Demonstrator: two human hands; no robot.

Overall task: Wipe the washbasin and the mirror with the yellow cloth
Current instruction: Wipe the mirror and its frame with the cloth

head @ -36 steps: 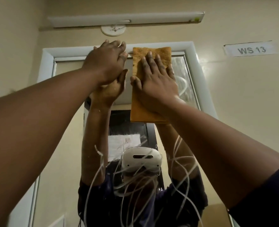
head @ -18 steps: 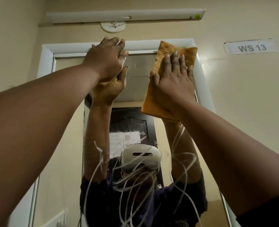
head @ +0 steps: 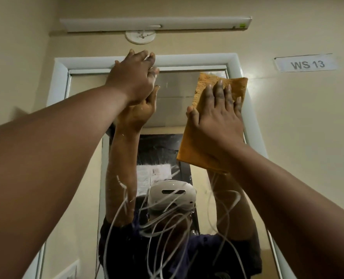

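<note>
The white-framed mirror [head: 175, 97] hangs on the wall straight ahead and above me. My right hand [head: 217, 117] lies flat with spread fingers on the folded yellow cloth [head: 205, 85], pressing it against the glass near the mirror's upper right corner. The cloth's right edge overlaps the frame. My left hand [head: 134, 77] rests on the top of the frame [head: 197, 57], fingers bent over its edge. White streaks of cleaner run over the lower glass [head: 167, 218]. The washbasin is out of view.
A white tube light [head: 157, 24] and a round ceiling-rose fitting [head: 140, 36] sit on the wall above the mirror. A "WS 13" label [head: 307, 64] is stuck to the wall at the right. The mirror shows a person's headset and a dark door.
My right hand has slid the cloth to the right along the upper glass and a little downward, into the upper right corner. My left hand has stayed on the frame's top.
</note>
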